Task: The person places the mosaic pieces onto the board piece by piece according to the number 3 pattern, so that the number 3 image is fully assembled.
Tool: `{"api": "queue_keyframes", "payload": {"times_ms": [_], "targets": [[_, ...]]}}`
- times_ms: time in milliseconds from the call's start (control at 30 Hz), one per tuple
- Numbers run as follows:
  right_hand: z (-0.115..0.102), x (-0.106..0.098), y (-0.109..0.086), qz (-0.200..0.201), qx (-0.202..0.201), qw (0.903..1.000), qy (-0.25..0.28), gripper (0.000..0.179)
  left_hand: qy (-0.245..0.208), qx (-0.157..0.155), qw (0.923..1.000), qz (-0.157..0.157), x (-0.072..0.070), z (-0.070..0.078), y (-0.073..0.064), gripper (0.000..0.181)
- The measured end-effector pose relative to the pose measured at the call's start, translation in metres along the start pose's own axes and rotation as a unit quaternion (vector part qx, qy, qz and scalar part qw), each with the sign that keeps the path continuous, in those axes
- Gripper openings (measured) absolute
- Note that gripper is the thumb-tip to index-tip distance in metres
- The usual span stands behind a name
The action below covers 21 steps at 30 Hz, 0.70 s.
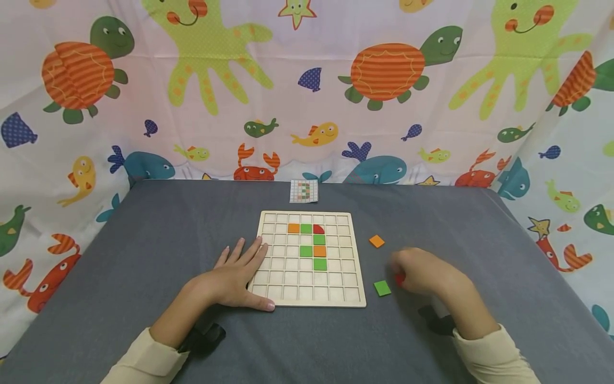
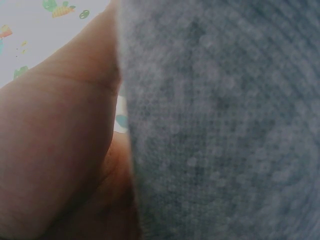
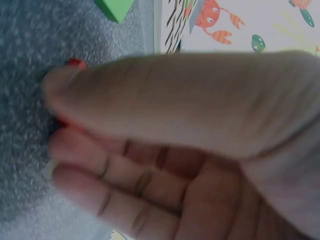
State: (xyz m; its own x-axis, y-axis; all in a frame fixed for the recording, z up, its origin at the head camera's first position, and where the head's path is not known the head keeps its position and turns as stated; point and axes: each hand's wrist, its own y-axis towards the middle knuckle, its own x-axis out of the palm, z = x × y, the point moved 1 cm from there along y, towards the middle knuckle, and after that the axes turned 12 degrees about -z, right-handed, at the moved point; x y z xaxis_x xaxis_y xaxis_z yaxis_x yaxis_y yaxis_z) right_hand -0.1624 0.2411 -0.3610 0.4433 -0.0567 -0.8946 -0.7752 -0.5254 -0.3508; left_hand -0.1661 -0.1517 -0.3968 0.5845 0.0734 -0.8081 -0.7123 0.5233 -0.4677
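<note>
A light wooden grid board (image 1: 288,279) lies on the grey cloth. My left hand (image 1: 235,277) rests with spread fingers on its left side, fingertips over the left edge and thumb at the lower edge. Set in the grid are orange, green and red pieces, among them a rounded red piece (image 1: 318,229) near the top. To the right of the board my right hand (image 1: 424,272) pinches a small red piece (image 3: 76,63) between thumb and fingers, low over the cloth; most of it is hidden. Close by lies a green square tile (image 1: 382,288). The left wrist view shows mostly blurred cloth.
An orange square tile (image 1: 377,241) lies right of the board, farther back than the green one. Behind the board is a small pattern card (image 1: 304,191) with a printed grid. A curtain (image 1: 288,96) with sea animals hangs along the table's back and sides.
</note>
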Motion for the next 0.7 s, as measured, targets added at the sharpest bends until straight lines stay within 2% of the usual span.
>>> {"api": "queue_keyframes", "payload": {"times_ms": [167, 433, 700], "targets": [[-0.002, 0.000, 0.008, 0.012, -0.027, 0.9995, -0.006, 0.024, -0.009, 0.011, 0.9999, 0.005, 0.002, -0.003, 0.001, 0.132], [-0.005, 0.003, 0.016, 0.048, -0.063, 0.9964, -0.030, 0.024, 0.006, 0.000, 1.0000, 0.003, 0.001, -0.001, 0.000, 0.129], [-0.008, 0.007, 0.019, 0.071, -0.111, 0.9912, -0.015, 0.019, 0.007, -0.005, 1.0000, 0.004, 0.002, -0.001, 0.002, 0.130]]}}
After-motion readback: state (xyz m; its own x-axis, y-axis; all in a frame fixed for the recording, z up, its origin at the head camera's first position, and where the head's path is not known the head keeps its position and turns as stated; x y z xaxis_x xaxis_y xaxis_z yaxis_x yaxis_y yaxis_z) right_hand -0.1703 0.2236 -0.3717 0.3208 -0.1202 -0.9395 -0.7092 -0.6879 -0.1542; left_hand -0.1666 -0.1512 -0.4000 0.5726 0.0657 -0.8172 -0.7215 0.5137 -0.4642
